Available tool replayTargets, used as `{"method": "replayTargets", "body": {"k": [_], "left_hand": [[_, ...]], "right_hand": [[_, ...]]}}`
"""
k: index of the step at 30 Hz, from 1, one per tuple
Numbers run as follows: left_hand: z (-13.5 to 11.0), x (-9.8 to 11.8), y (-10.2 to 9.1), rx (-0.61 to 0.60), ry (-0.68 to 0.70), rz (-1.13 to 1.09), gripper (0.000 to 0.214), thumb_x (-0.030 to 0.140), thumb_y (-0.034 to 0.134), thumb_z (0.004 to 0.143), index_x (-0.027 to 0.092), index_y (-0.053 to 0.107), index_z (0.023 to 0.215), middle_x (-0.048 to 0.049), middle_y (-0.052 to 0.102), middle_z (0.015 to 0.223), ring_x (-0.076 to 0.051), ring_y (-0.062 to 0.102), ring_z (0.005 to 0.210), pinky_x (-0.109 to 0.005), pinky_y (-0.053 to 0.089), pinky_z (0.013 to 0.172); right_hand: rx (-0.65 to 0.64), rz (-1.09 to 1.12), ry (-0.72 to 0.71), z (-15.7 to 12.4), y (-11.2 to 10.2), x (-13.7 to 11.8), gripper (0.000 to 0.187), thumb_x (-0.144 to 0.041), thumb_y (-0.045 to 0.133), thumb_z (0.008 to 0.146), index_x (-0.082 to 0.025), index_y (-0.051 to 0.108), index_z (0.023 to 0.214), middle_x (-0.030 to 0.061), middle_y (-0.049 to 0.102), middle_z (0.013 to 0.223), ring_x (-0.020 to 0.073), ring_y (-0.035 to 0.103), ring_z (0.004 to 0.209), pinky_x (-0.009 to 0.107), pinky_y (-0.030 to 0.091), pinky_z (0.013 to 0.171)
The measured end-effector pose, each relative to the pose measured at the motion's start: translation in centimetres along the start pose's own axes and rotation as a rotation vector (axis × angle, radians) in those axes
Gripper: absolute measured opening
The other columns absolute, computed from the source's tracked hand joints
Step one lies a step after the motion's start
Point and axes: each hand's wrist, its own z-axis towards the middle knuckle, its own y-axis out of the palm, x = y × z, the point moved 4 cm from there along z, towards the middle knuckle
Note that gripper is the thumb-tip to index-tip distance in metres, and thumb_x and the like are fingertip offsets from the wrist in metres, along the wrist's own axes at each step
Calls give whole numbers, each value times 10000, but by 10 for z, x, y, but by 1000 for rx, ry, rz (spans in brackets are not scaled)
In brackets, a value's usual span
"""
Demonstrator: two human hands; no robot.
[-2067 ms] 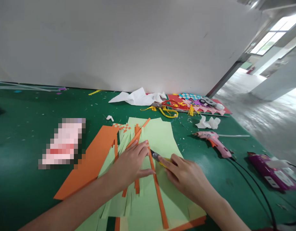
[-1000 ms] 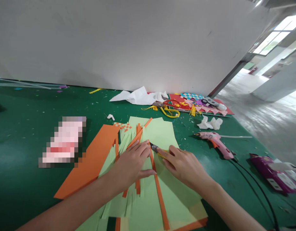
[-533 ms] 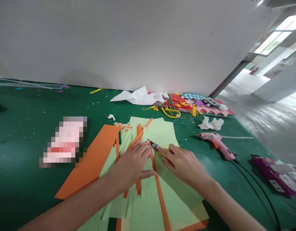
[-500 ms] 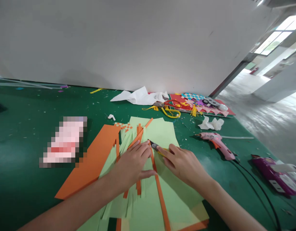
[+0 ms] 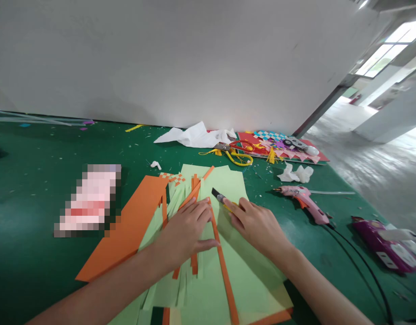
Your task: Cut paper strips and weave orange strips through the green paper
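My left hand [image 5: 186, 230] lies flat, fingers spread, pressing on a light green paper sheet [image 5: 230, 189] and the orange paper strips [image 5: 221, 262] that cross it. My right hand [image 5: 257, 223] grips a yellow utility knife [image 5: 220, 198], whose dark blade tip rests on the green sheet just beyond my left fingertips. Left of the green sheet lies a large orange paper sheet [image 5: 127, 225]. A small orange-and-white woven piece [image 5: 174, 177] sits at the far end of the cut green strips.
On the green table [image 5: 32, 180] lie a pink glue gun [image 5: 304, 198] with its black cord, red and yellow scissors [image 5: 237, 151], white crumpled paper [image 5: 194, 135], colourful craft pieces [image 5: 279, 144], a purple power strip [image 5: 385, 243] and a blurred pink item [image 5: 91, 201]. A white wall stands behind.
My right hand has pushed the knife away from me along the green sheet, past my left fingertips. My left hand has stayed pressed on the paper.
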Motion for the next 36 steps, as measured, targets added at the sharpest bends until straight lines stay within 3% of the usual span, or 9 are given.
{"method": "replayTargets", "body": {"k": [6,10,15,18,20,22,25,30,36], "left_hand": [[0,0,0,-1,17,13,420,581,545,800,174,534,901,-130,611,1171,-299,457,1262,-461,387,1045],[-1,0,1,5,15,9,425,578,559,792,174,531,922,-131,604,1189,-299,444,1273,-464,385,1050],[-4,1,0,17,25,17,385,521,586,805,171,527,956,-134,602,1185,-296,449,1270,-461,383,1054],[-5,2,-2,14,32,17,383,522,565,819,168,531,962,-129,599,1185,-293,440,1277,-463,373,1062],[-5,3,-3,15,42,17,369,517,534,841,172,533,972,-122,588,1204,-284,423,1290,-460,364,1070],[-5,4,-4,18,50,18,353,506,500,865,179,537,991,-115,577,1223,-276,409,1299,-460,355,1076],[-5,4,-5,7,24,15,374,503,441,894,179,542,1050,-127,525,1301,-283,401,1303,-471,366,1065],[-6,3,-8,30,-52,10,364,440,401,930,169,529,1139,-126,481,1352,-282,430,1269,-471,370,1055],[-7,-2,-16,135,-86,37,287,359,394,946,180,520,1131,-83,589,1205,-232,510,1158,-413,403,1014]], "right_hand": [[8,-7,122,-1,4,9,368,-283,424,939,-247,527,1290,46,596,840,150,590,691,243,334,493],[107,-6,135,-8,-8,12,392,-303,446,936,-207,511,1310,92,606,921,214,574,836,295,441,630],[240,162,-51,-39,-34,-8,310,-261,461,925,-178,604,1187,116,640,1007,245,579,947,393,492,788],[203,292,-225,-66,-39,-28,314,-332,470,915,-174,623,1139,109,655,1094,250,566,1085,374,516,854],[257,304,-340,-83,-39,-38,292,-349,466,917,-170,652,1054,96,679,1081,243,572,1111,335,536,843],[249,252,-367,-96,-34,-44,217,-217,475,918,-192,655,1037,59,683,1108,199,580,1122,282,525,880],[281,182,-361,-107,-27,-47,235,-194,487,918,-218,639,1096,40,672,1148,182,586,1125,271,508,920],[356,176,-346,-110,-24,-52,242,-293,513,894,-172,664,1040,105,680,1106,247,600,1107,322,551,856],[388,238,-251,-90,-26,-57,227,-177,481,873,-149,664,1004,121,678,1067,258,599,1095,349,557,842]]}}
